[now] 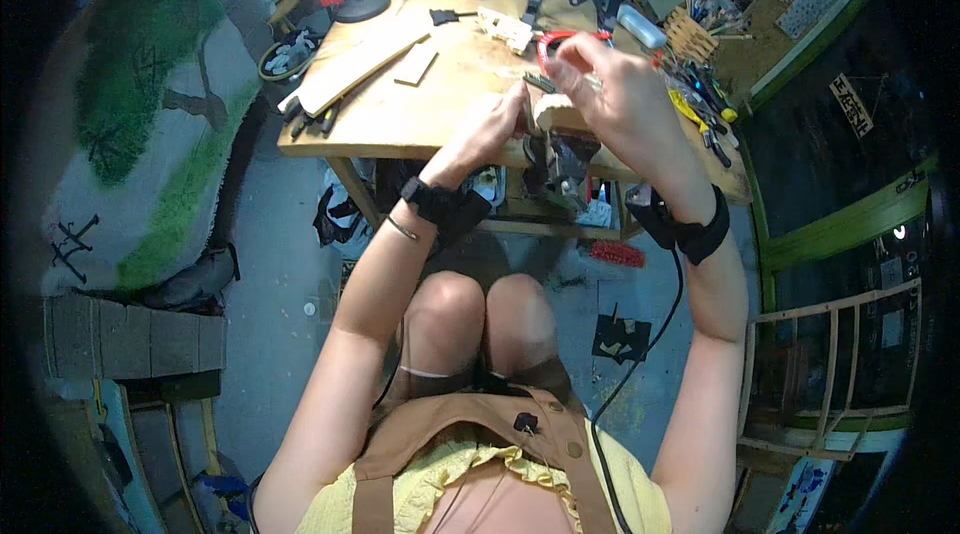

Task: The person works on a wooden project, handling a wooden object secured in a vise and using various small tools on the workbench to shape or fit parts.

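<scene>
We're at the front edge of the worktop [400, 124], and the pale wood piece [562, 115] sits between our two grips, just above the vise [565, 172]! Our left grip [488, 132] bends in beside it, our right grip [628, 94] curls over it; whether either is closed on something, we can't tell. Looks like hand-working the wood; next calls for a steady left, a controlled right.

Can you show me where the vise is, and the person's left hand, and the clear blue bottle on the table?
Vise [565, 160]: head view, on its dark metal body.
Left hand [491, 127]: head view, on the middle of the hand.
Bottle [641, 27]: head view, on its side.
</scene>
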